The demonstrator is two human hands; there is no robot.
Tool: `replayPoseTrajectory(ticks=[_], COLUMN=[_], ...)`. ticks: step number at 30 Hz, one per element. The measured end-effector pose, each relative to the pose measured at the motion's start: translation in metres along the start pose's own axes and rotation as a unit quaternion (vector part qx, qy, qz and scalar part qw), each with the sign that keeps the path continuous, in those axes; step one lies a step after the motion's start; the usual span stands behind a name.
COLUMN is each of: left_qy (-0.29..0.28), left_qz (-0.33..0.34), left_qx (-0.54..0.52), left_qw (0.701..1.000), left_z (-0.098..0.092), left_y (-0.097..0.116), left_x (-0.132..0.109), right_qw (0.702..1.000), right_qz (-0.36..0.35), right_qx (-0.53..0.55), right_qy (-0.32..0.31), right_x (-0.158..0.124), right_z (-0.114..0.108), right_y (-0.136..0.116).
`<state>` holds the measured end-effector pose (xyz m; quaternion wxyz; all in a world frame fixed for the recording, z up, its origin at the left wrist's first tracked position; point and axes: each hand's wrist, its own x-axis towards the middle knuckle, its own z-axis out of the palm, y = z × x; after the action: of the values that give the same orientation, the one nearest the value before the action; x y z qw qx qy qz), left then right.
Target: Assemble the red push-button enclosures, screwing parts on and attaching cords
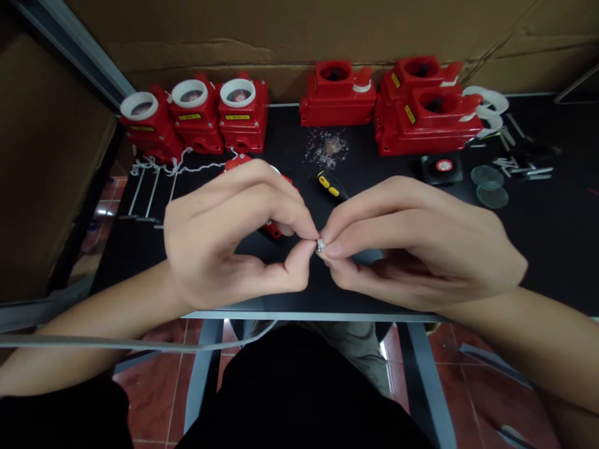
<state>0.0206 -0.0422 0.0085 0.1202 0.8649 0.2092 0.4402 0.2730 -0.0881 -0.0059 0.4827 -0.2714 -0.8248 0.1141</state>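
Thumb and forefinger of my left hand (238,234) are pinched at the left side of a tiny silvery metal piece (321,245). My right hand (421,243) pinches the same piece from the right, so the fingertips of both hands nearly meet. The piece is too small to name and mostly covered by fingers. Both hands hover over the near part of the black table. Behind my left hand lies a red part (238,163), largely hidden. Just beyond the fingertips is a yellow and black tool handle (330,185), partly covered by my right hand.
Red housings with white rings (241,118) stand at back left, near metal rods (154,193) tied with white string. More red housings (339,103) stand at back centre and right. Whitish shavings (330,148), a black square part (441,168), glass discs (490,187) and white rings (489,103) lie around.
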Motion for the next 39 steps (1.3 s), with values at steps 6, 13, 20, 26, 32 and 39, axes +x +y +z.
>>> replayPoseTrajectory(ticks=[6,13,20,26,32,39], left_qy=[-0.034,-0.071,-0.010,-0.031,-0.032,-0.037], left_qz=[0.019,-0.021,0.033,0.063,0.036,0.088], left_qx=[-0.047,-0.051,-0.037,-0.030,-0.073,-0.018], left_qw=[0.998,0.996,0.999,0.997,0.996,0.995], left_z=[-0.005,0.009,0.013,0.000,-0.003,-0.001], left_y=[-0.008,0.010,-0.002,-0.016,-0.006,-0.008], left_x=[0.001,-0.008,-0.011,-0.003,-0.005,0.003], right_qw=[0.998,0.999,0.996,0.999,0.997,0.996], right_qz=[-0.055,0.039,0.089,0.015,0.072,0.026], right_qx=[-0.024,-0.021,0.010,0.007,0.005,-0.006], right_qy=[0.025,0.002,0.027,0.044,0.027,0.087], right_x=[0.002,0.004,0.007,0.003,0.003,0.001], right_z=[0.003,-0.005,-0.001,0.005,0.002,0.013], right_y=[0.005,-0.001,0.001,0.007,-0.001,0.000])
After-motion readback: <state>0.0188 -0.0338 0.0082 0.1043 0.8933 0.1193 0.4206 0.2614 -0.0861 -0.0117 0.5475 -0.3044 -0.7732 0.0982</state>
